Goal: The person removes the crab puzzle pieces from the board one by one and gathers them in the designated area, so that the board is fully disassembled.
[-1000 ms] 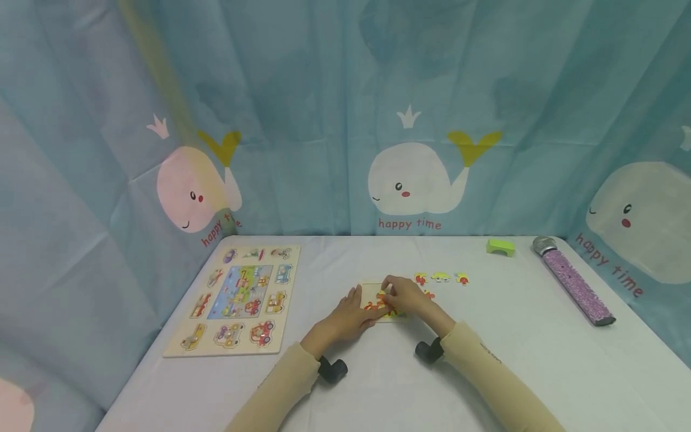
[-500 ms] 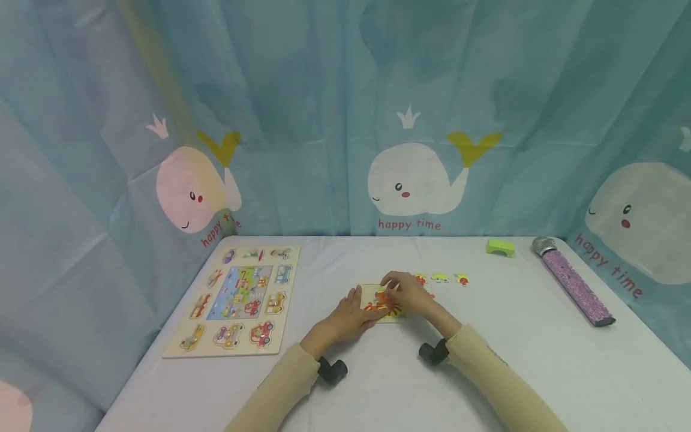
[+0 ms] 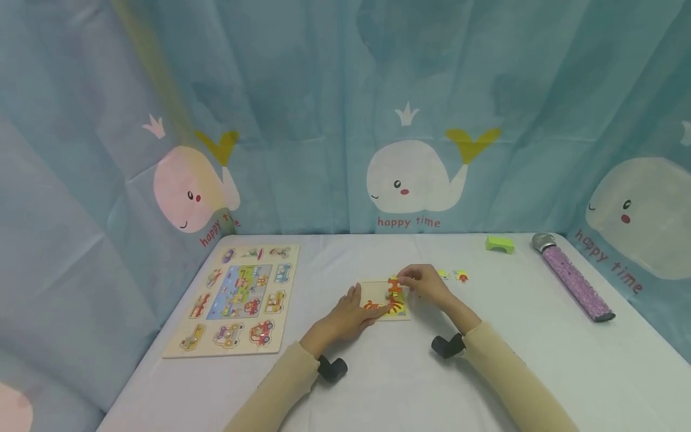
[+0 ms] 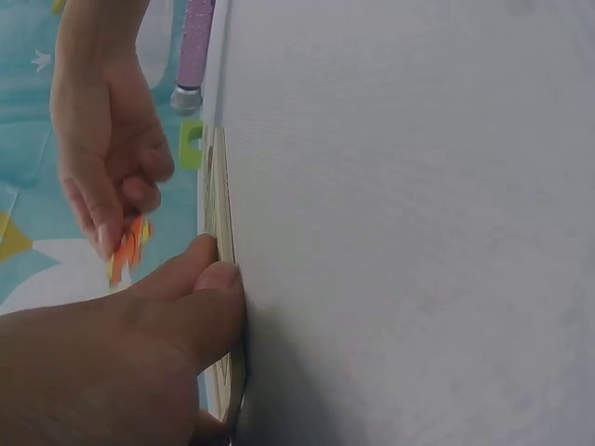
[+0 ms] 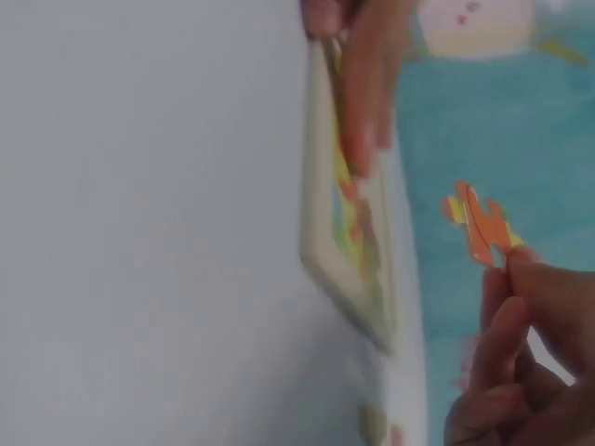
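My right hand (image 3: 426,287) pinches an orange and yellow jigsaw piece (image 3: 394,285) between thumb and forefinger. It holds the piece raised over the upper right corner of a small wooden puzzle tray (image 3: 372,290). In the right wrist view the jigsaw piece (image 5: 485,228) stands tilted at the fingertips, apart from the tray (image 5: 321,260). My left hand (image 3: 345,316) rests at the tray's left side with fingers extended, its thumb stretched across the lower part. Orange and yellow pieces (image 3: 397,308) lie in the tray's lower half, partly covered by that thumb.
Loose jigsaw pieces (image 3: 461,276) lie behind the right hand. A large wooden vehicle puzzle board (image 3: 243,352) lies on the left. At the back right are a green arch block (image 3: 499,245) and a purple glittery microphone (image 3: 574,282). A whale-print curtain (image 3: 302,180) hangs behind the table.
My right hand has drawn the orange piece up from the tray and moved slightly right and back, now overlapping one of the loose pieces. My left hand has stayed in place.
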`<act>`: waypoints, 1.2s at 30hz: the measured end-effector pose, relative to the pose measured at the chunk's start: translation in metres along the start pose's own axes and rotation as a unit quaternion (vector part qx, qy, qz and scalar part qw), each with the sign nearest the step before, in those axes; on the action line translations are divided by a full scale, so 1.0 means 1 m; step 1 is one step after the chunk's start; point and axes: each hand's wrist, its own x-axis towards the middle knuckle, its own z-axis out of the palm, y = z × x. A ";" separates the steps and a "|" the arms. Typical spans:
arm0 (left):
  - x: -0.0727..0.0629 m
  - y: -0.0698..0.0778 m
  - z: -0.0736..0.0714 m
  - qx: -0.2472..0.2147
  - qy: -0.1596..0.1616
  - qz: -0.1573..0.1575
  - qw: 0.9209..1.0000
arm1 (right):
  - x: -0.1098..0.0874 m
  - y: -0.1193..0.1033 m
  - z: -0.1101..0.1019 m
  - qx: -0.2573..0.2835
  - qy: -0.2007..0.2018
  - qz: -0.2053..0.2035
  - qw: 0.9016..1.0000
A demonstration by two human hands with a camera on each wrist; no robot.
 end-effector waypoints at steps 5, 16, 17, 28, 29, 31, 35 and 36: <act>0.000 0.000 0.000 -0.015 -0.007 -0.004 1.000 | -0.008 0.016 -0.031 0.004 0.007 0.026 1.000; 0.003 -0.004 0.000 -0.020 -0.027 -0.014 0.999 | -0.025 0.050 -0.069 -0.073 0.019 0.130 0.989; 0.003 -0.004 0.000 -0.020 -0.026 -0.012 0.999 | -0.025 0.053 -0.069 -0.077 0.021 0.137 0.987; 0.002 -0.003 0.002 -0.029 -0.018 -0.007 0.999 | -0.027 0.062 -0.072 -0.130 0.053 0.115 0.983; 0.001 -0.003 0.001 -0.031 -0.016 -0.006 0.999 | -0.027 0.062 -0.071 -0.129 0.056 0.114 0.983; 0.000 -0.003 -0.001 -0.038 -0.010 0.002 0.999 | -0.026 0.062 -0.071 -0.132 0.058 0.107 0.984; -0.001 -0.003 -0.001 -0.046 -0.010 0.011 0.999 | -0.026 0.062 -0.069 -0.149 0.067 0.098 0.982; -0.001 -0.003 -0.001 -0.045 -0.010 0.011 0.999 | -0.026 0.061 -0.069 -0.153 0.072 0.093 0.981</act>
